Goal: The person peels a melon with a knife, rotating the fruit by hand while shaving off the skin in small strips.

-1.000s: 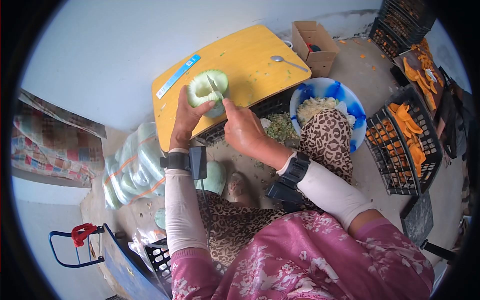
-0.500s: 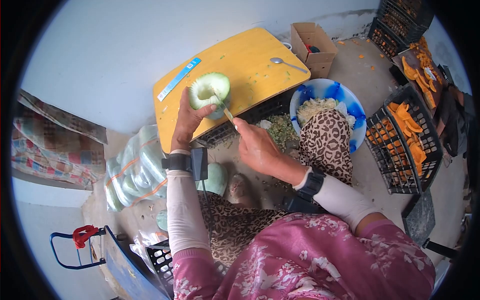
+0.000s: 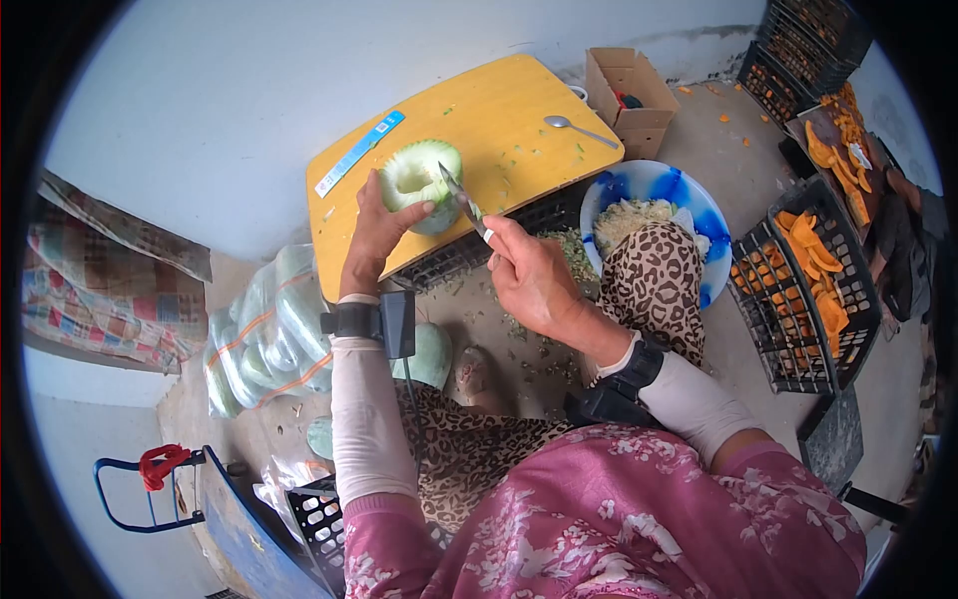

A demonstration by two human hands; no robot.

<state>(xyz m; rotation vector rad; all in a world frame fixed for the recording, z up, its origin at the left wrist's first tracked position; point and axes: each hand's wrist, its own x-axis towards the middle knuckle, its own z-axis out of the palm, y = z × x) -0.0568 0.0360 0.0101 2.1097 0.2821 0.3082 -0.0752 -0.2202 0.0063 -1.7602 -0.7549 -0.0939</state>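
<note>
A hollowed winter melon (image 3: 436,157), pale inside with green rind, stands upright near the front edge of the yellow table (image 3: 509,100). My left hand (image 3: 377,228) grips its near left side, thumb laid along the front and fingers round the side. In my right hand (image 3: 537,282) is a small knife (image 3: 461,197) with a partly white handle. The blade points up and left, its tip at the right of the melon's cut rim. Part of the melon's lower side is hidden by my left thumb.
A metal spoon (image 3: 581,130) and a blue strip packet (image 3: 359,155) lie on the table. At right are a blue-and-white basin (image 3: 611,185) of pale shreds, a black crate (image 3: 788,339) with orange pumpkin pieces, and a person's arm (image 3: 903,190). Bagged melons (image 3: 269,344) lie left.
My right hand has moved slightly right and down, turning the knife so its blade shows above the rim. The left hand stays on the melon. At far right, a person's arm has come into view.
</note>
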